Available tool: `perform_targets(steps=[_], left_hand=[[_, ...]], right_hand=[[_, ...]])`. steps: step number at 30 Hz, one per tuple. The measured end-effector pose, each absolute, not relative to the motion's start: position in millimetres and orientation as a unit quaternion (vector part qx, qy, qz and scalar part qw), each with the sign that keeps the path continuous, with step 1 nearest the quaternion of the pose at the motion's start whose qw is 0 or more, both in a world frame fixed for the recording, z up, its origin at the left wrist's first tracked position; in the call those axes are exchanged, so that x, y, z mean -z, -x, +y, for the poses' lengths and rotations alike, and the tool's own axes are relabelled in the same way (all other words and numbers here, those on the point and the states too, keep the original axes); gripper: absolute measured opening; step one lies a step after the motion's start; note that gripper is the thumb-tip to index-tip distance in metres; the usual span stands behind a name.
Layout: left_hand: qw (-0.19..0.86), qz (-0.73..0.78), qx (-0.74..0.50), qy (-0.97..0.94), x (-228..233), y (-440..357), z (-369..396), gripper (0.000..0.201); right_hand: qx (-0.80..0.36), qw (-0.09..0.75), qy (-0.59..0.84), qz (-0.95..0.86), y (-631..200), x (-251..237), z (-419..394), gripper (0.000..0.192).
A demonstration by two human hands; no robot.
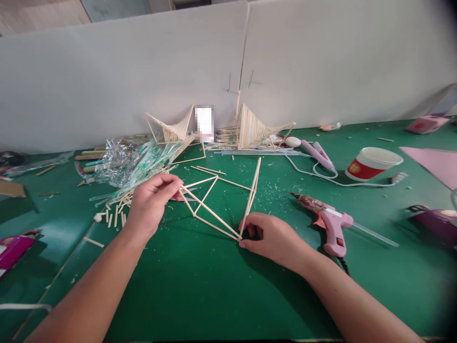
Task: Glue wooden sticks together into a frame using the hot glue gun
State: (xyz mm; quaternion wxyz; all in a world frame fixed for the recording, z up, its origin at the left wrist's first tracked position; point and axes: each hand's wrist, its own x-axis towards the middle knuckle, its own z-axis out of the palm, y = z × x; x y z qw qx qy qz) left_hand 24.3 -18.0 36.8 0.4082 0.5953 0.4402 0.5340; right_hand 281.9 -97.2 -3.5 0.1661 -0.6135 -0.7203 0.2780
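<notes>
A frame of thin wooden sticks (pixel 216 220), joined at its corners, stands on the green table between my hands. My left hand (pixel 152 202) pinches its upper left corner between thumb and fingers. At the near corner, my right hand (pixel 273 236) has thumb and curled fingers closed on the joint where several sticks meet. From there a narrow pair of sticks slants up to the frame's raised right tip. A pink glue gun (pixel 326 221) with a clear glue stick in its back lies to the right of my right hand, its nozzle pointing to the upper left.
Two finished-looking stick models (pixel 255 127) stand by the grey partition (pixel 124 81). Clear plastic wrapping (pixel 123 162) and short cut sticks (pixel 113 215) lie at left. A paper cup (pixel 373 164) and a pink corded tool (pixel 319 155) are at back right.
</notes>
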Motion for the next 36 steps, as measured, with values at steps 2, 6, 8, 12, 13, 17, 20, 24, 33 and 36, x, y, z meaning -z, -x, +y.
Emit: perform_targets(steps=[2, 6, 8, 12, 13, 17, 20, 24, 33, 36], left_hand=[[0.408, 0.44, -0.53, -0.599, -36.9, -23.9, -18.6, 0.011], [0.414, 0.436, -0.536, -0.593, -36.6, -22.5, -19.1, 0.01], [0.416, 0.434, -0.54, -0.589, -36.4, -21.9, -19.2, 0.009], [0.412, 0.432, -0.543, -0.59, -36.5, -21.4, -19.0, 0.009], [0.411, 0.432, -0.542, -0.592, -36.5, -21.5, -18.7, 0.009], [0.398, 0.434, -0.537, -0.605, -35.7, -21.6, -17.6, 0.009], [0.367, 0.435, -0.534, -0.626, -34.4, -20.8, -18.0, 0.009], [0.306, 0.436, -0.526, -0.663, -33.6, -18.0, -20.8, 0.008], [0.222, 0.432, -0.481, -0.73, -36.4, -9.7, -21.5, 0.009], [0.244, 0.43, -0.476, -0.727, -37.5, -9.5, -20.6, 0.009]], right_hand=[[-0.279, 0.166, 0.613, -0.721, -281.7, 3.2, -97.2, 0.016], [-0.277, 0.165, 0.614, -0.72, -280.9, 1.9, -97.2, 0.016], [-0.276, 0.164, 0.615, -0.72, -280.3, 1.3, -97.1, 0.016], [-0.274, 0.163, 0.616, -0.721, -279.9, 0.9, -97.4, 0.014], [-0.274, 0.163, 0.616, -0.721, -280.0, 0.9, -97.6, 0.014], [-0.274, 0.164, 0.615, -0.721, -280.4, 1.7, -97.8, 0.013], [-0.275, 0.165, 0.615, -0.72, -280.5, 2.4, -97.2, 0.014], [-0.276, 0.165, 0.616, -0.72, -280.8, 2.6, -97.0, 0.015], [-0.276, 0.165, 0.614, -0.721, -281.8, 3.8, -96.8, 0.014], [-0.277, 0.164, 0.614, -0.721, -281.7, 3.6, -96.7, 0.014]])
